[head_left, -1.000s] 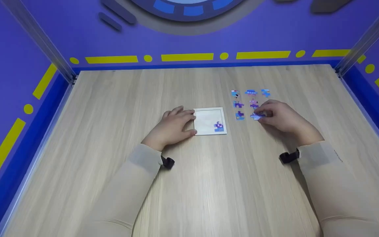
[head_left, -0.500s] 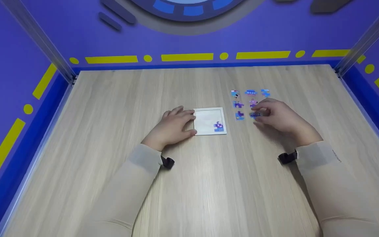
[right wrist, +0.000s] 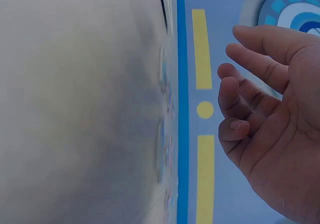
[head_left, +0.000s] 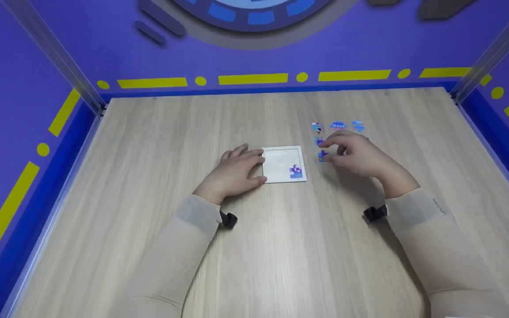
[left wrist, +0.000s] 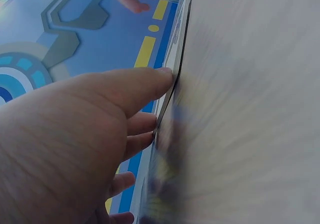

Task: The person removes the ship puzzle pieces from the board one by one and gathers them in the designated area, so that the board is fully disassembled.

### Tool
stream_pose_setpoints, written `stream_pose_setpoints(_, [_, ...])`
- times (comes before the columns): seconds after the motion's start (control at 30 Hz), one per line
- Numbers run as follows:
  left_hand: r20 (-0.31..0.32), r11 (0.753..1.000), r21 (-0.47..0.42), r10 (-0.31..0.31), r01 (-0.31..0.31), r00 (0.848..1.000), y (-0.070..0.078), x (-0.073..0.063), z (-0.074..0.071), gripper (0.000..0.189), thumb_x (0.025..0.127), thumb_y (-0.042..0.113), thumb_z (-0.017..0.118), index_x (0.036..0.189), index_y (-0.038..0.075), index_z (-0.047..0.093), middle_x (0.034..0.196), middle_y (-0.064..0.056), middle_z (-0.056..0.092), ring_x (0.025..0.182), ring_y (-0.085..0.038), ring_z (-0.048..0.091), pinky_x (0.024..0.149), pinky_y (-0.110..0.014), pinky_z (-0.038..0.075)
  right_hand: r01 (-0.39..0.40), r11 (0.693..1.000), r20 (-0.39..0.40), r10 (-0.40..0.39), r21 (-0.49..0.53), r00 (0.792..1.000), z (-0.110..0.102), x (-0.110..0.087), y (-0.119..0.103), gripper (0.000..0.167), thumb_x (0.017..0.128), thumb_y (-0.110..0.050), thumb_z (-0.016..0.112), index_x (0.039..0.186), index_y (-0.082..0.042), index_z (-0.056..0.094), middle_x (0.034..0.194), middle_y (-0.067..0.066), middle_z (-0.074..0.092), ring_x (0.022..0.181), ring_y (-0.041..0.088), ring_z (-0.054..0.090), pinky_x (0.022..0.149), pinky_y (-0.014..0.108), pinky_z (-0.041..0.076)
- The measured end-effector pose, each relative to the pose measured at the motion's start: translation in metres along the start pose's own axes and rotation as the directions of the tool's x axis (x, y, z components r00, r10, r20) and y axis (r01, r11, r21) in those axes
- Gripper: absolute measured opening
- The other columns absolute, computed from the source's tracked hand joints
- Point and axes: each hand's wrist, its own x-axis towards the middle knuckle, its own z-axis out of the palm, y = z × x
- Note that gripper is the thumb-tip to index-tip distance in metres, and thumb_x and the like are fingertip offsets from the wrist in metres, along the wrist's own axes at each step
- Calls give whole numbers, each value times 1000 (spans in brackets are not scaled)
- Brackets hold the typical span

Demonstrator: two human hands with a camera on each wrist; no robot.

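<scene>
A white square puzzle tray [head_left: 276, 161] lies in mid-table in the head view. One purple and blue jigsaw piece [head_left: 296, 171] sits in its lower right corner. My left hand [head_left: 236, 173] rests at the tray's left edge, thumb and fingertips touching the rim; the left wrist view shows the fingers [left wrist: 142, 124] fairly straight along it. Right of the tray, my right hand [head_left: 355, 154] hovers over the loose pieces, thumb and index finger apart. Nothing shows between those fingers in the right wrist view. Its fingertips are near a purple piece [head_left: 322, 156] in the left column. The hand hides other pieces.
Along the back row lie a red, white and blue piece [head_left: 317, 127], a blue piece [head_left: 338, 125] and another blue piece [head_left: 357, 126]. Blue walls with yellow markings [head_left: 253, 79] enclose the wooden table [head_left: 254, 265] at the back and sides.
My right hand has let go of the piece it was handling in the middle column and moved left toward the left column. The left hand stays at the tray. The head view has shifted slightly.
</scene>
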Motion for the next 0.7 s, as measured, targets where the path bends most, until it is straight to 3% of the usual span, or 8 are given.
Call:
stream_pose_setpoints(0.2, [4,1000,-6,-7,7,1000,1,1,2,68,107,55,69,164,19,60,184,1,42,178,-39,21,142,-66,20,32,999,5,-32,-23,999,4,10,-25,33,107,-20,77,139,-12,79,144,9,73,105,25,66,85,35,55])
stream_pose_setpoints(0.37, [6,1000,-1,-10,10,1000,0,1,4,71,105,57,70,164,19,60,184,1,42,178,-39,21,142,-64,19,23,1000,-9,-23,-10,1000,9,13,-40,34,107,-20,77,140,-12,79,144,10,74,107,28,65,80,34,54])
stream_pose_setpoints(0.7, [4,1000,13,-9,9,1000,1,0,3,71,104,56,72,164,20,60,183,1,43,177,-38,23,141,-64,22,-10,1000,-12,10,16,1000,27,13,-45,37,105,-21,79,141,-12,79,140,13,74,100,27,62,79,34,55])
